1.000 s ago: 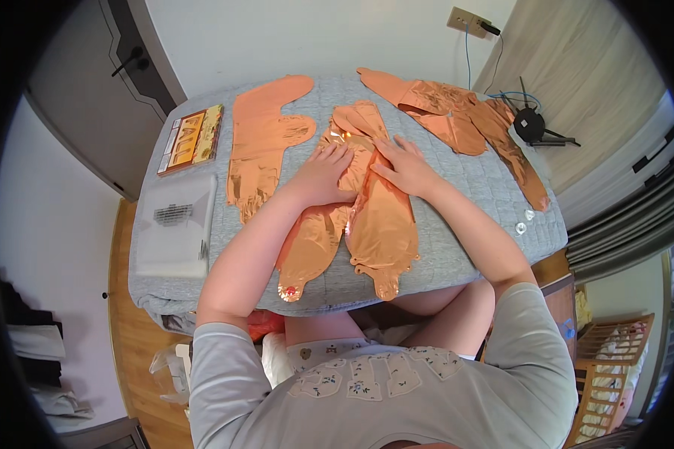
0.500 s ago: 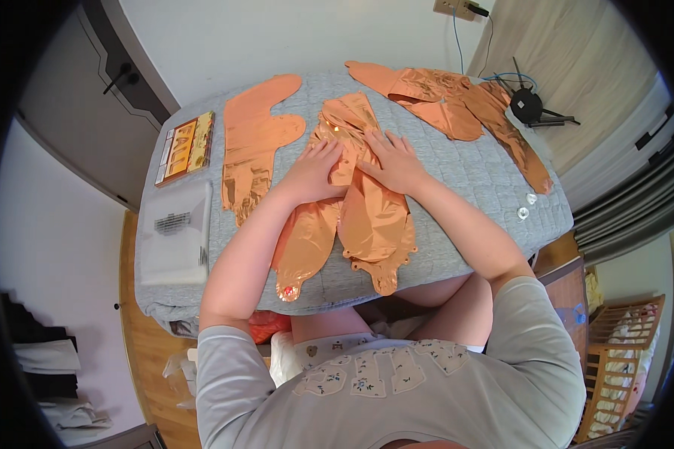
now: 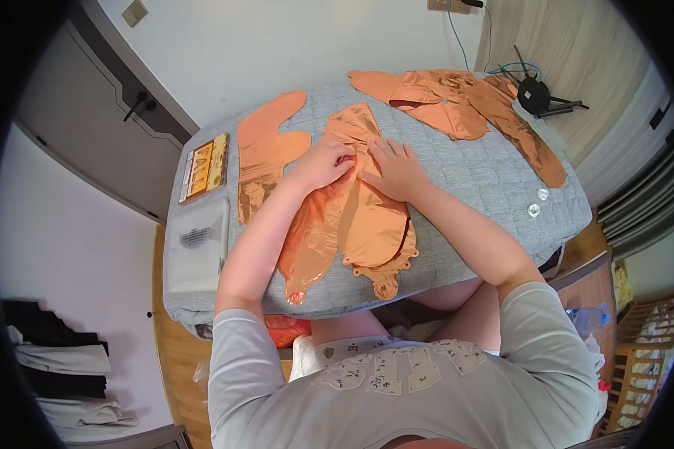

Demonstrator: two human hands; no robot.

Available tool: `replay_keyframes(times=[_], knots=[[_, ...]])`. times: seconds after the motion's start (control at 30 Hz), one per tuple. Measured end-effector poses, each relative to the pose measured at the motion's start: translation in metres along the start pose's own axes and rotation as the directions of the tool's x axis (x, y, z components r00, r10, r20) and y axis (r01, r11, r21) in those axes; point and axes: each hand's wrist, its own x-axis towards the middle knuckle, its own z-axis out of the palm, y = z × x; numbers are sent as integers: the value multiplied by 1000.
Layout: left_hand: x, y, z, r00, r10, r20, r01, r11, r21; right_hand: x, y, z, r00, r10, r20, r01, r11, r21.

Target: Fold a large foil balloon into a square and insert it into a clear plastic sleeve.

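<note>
A: Item one, under your hands?
B: Copper-coloured foil piece (image 3: 371,224), one; creased, lying on the grey quilted cover (image 3: 494,202) directly before you. Two lobes point toward you; a red spot (image 3: 295,296) marks the left one's tip.

A: Your left hand (image 3: 326,165)?
B: On the foil's upper left part, fingers curled in with the thumb. Whether you have a fold pinched, I cannot tell.

A: Your right hand (image 3: 397,172)?
B: Palm down, fingers spread, resting on the foil's right side; nothing gripped.

A: Handling note?
B: It looks like flattening or parting the layers. Best to keep your right palm as a light anchor and work the left fingertips gently, pads before nails; foil this thin probably creases or tears easily.

A: Surrounding stock?
B: Left of your work: second foil piece (image 3: 262,168), flat; beyond it, a printed box (image 3: 205,168) and a translucent pack (image 3: 197,262). Far right: third foil piece (image 3: 457,120), crumpled; beside it, a black router (image 3: 534,97). Nearer on the right, a small round roll (image 3: 534,210).
</note>
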Motion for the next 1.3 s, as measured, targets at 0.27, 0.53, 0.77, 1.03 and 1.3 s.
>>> replay_keyframes(times=[0.27,0.53,0.77,1.03,1.3], knots=[[64,-3,2,984,-145,-100,144,989,-16,-3,5,6,999,-14,-45,13,1000,-18],[117,-20,30,992,-5,-128,21,993,117,1,0,11,995,-44,-95,41,999,-31],[134,-16,32,998,-63,-15,64,982,178,-1,9,11,997,-22,-71,18,999,-48],[144,-56,47,999,29,-46,-24,995,98,0,6,17,987,-34,-155,36,999,9],[154,-48,24,939,-191,286,180,981,66,-2,-1,12,996,-15,-88,17,1000,16]])
